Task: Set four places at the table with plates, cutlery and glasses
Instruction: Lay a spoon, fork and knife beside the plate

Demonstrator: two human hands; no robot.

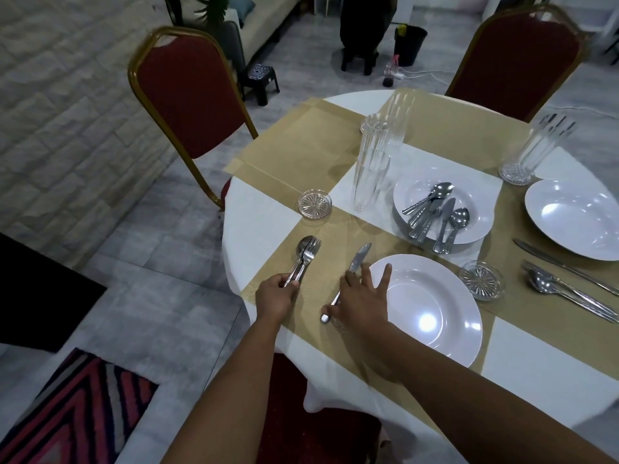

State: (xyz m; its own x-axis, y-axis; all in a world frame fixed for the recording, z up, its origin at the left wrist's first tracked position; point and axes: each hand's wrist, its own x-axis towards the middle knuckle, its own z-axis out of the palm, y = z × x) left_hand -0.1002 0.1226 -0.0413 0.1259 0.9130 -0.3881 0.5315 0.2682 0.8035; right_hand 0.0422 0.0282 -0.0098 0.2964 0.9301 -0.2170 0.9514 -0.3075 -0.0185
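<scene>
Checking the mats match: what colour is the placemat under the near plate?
Gold-beige; the placemat shows best in the head view.

The left hand (276,293) grips cutlery (305,254) by its handles while the right hand (360,296) lies flat, fingers (385,274) spread.

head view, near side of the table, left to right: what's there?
Fork and spoon, gripped by the left hand → knife under the right hand → near plate → glass coaster → next setting's spoon.
</scene>
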